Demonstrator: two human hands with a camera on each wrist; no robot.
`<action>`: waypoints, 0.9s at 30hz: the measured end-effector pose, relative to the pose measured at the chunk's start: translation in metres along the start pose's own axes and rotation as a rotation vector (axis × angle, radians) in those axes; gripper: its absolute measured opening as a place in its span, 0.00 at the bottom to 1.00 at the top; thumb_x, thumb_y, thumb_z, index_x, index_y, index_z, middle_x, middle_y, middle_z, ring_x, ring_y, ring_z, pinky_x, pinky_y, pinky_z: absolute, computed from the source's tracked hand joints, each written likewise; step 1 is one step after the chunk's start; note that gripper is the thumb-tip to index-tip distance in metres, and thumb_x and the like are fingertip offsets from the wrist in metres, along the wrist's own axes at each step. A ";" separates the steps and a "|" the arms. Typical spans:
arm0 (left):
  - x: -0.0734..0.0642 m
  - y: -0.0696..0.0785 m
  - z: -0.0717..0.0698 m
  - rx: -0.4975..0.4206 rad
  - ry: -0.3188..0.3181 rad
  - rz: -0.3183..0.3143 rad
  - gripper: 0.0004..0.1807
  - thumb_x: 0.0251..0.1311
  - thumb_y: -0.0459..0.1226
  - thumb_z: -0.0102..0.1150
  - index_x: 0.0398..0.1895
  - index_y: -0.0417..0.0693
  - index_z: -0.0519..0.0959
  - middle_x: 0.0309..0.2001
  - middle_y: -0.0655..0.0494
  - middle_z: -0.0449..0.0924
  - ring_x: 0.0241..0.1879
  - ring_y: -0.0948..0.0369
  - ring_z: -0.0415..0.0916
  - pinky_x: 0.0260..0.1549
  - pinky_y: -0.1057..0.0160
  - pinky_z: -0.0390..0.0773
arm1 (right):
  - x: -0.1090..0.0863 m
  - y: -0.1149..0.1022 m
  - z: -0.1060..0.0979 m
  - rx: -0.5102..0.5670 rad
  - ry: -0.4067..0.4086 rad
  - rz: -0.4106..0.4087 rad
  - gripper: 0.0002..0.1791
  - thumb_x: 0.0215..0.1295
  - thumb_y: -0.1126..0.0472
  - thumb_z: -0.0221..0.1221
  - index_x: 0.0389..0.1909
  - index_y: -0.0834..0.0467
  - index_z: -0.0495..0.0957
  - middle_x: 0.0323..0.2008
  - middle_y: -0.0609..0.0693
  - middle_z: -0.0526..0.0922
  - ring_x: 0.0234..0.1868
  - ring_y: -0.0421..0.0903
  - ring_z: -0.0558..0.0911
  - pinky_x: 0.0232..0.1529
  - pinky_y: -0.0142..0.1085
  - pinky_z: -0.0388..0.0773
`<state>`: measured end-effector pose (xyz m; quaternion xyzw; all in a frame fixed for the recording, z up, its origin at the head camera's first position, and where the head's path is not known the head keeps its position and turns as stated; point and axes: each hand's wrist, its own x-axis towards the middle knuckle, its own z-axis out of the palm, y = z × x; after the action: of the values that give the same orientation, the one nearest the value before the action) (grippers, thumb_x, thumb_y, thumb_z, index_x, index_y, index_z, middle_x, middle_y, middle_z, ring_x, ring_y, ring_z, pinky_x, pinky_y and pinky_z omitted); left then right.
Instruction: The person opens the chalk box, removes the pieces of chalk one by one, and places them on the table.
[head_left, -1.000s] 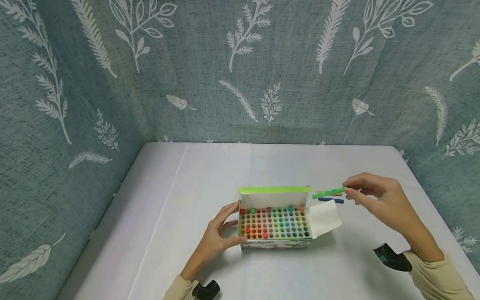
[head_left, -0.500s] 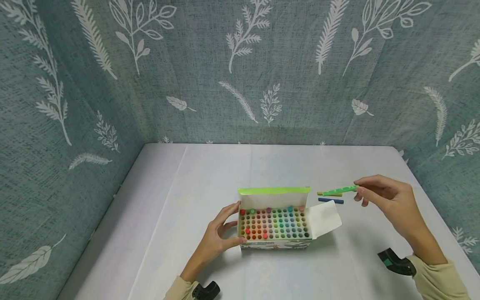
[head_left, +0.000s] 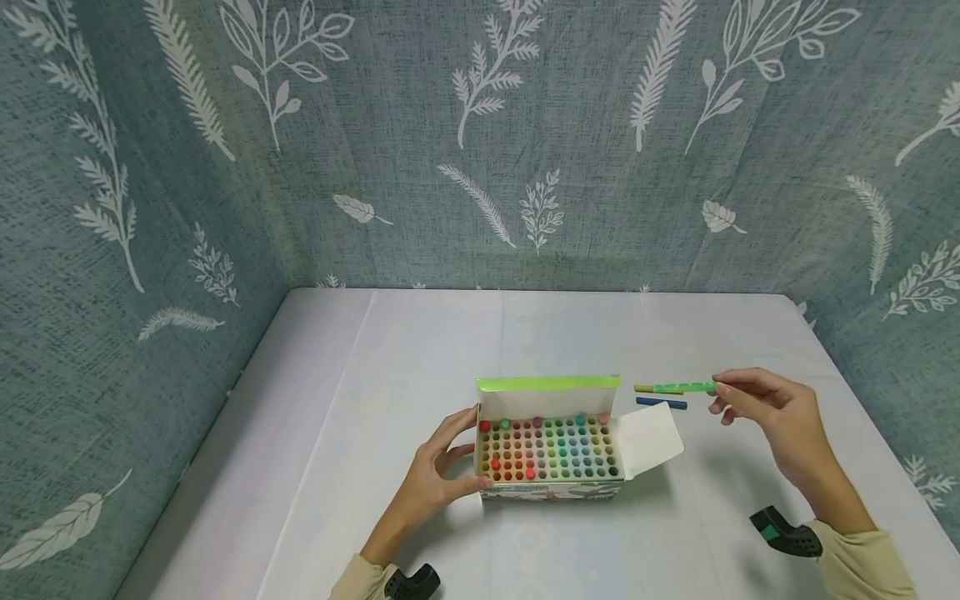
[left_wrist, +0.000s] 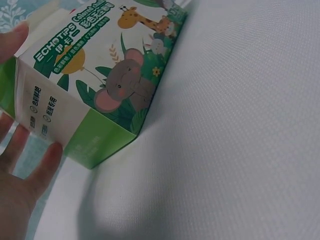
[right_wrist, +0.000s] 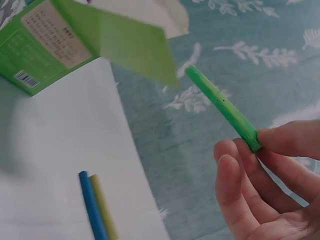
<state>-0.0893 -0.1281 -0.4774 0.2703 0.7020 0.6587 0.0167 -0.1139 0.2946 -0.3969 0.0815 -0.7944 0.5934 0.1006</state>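
Note:
My right hand (head_left: 776,421) pinches one end of a green chalk stick (head_left: 686,387) between thumb and fingers, its other end pointing left. In the head view this stick overlaps a yellow chalk stick (head_left: 642,388); a blue chalk stick (head_left: 662,403) lies just in front. The open box of coloured chalk (head_left: 551,492) stands mid-table, with rows of holes and a few coloured ends sticking up. My left hand (head_left: 429,473) grips the box's left side, thumb at the front corner. Cartoon animals decorate its printed side (left_wrist: 127,70) in the left wrist view.
The box's green-edged lid (head_left: 547,392) stands up at the back. A white side flap (head_left: 648,437) juts out to the right, near the loose chalk. A white cloth covers the table (head_left: 390,358), and leaf-patterned fabric (head_left: 405,192) hangs behind it.
My right hand has moved the green chalk to the right, then lowered it level in front of the yellow stick. The left hand and the box have stayed in place.

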 end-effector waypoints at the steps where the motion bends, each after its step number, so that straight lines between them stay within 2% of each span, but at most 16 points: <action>1: 0.000 0.000 0.000 0.000 0.000 -0.001 0.47 0.49 0.25 0.68 0.73 0.46 0.56 0.69 0.48 0.56 0.66 0.49 0.56 0.59 0.53 0.71 | 0.000 0.003 0.000 0.017 0.005 0.013 0.09 0.65 0.69 0.57 0.43 0.70 0.78 0.29 0.50 0.84 0.28 0.43 0.82 0.26 0.30 0.82; 6: 0.000 -0.001 0.000 0.002 0.003 -0.004 0.47 0.48 0.24 0.68 0.73 0.45 0.56 0.69 0.47 0.56 0.66 0.48 0.56 0.58 0.53 0.71 | -0.002 0.018 0.001 0.050 0.016 0.075 0.11 0.65 0.66 0.58 0.43 0.70 0.78 0.30 0.48 0.84 0.28 0.42 0.83 0.27 0.31 0.82; 10: 0.000 -0.001 0.000 -0.001 0.005 -0.006 0.47 0.48 0.24 0.68 0.72 0.45 0.56 0.70 0.47 0.55 0.66 0.48 0.56 0.58 0.52 0.71 | -0.002 0.033 0.001 0.120 0.007 0.130 0.13 0.65 0.64 0.59 0.44 0.70 0.78 0.31 0.50 0.84 0.29 0.43 0.83 0.28 0.32 0.83; 17: 0.000 0.000 0.000 -0.008 0.000 0.003 0.47 0.48 0.23 0.68 0.72 0.43 0.56 0.70 0.45 0.55 0.66 0.46 0.55 0.59 0.52 0.71 | -0.003 0.058 0.003 0.061 -0.003 0.279 0.21 0.65 0.55 0.60 0.48 0.70 0.76 0.33 0.42 0.85 0.31 0.40 0.84 0.32 0.32 0.83; 19: 0.000 0.001 0.000 -0.004 0.001 0.004 0.47 0.48 0.23 0.68 0.72 0.43 0.56 0.69 0.46 0.55 0.66 0.46 0.55 0.59 0.53 0.71 | -0.004 0.061 0.005 0.087 -0.009 0.317 0.21 0.64 0.55 0.61 0.47 0.70 0.77 0.33 0.43 0.85 0.31 0.41 0.84 0.32 0.32 0.83; 24: 0.000 0.003 0.000 -0.005 0.004 0.000 0.47 0.49 0.24 0.68 0.72 0.44 0.56 0.69 0.47 0.55 0.66 0.47 0.55 0.59 0.53 0.71 | -0.005 0.063 0.009 0.188 -0.027 0.395 0.12 0.63 0.59 0.62 0.40 0.64 0.81 0.31 0.46 0.85 0.29 0.42 0.84 0.30 0.32 0.83; 27: 0.000 0.003 0.000 -0.006 0.006 -0.008 0.47 0.49 0.24 0.68 0.72 0.45 0.56 0.70 0.47 0.55 0.66 0.48 0.55 0.59 0.54 0.71 | -0.006 0.066 0.010 0.190 -0.031 0.432 0.11 0.63 0.59 0.62 0.40 0.63 0.81 0.30 0.46 0.85 0.29 0.42 0.84 0.30 0.32 0.83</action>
<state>-0.0880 -0.1280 -0.4747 0.2653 0.7010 0.6618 0.0179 -0.1255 0.3037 -0.4618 -0.0725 -0.7354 0.6719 -0.0489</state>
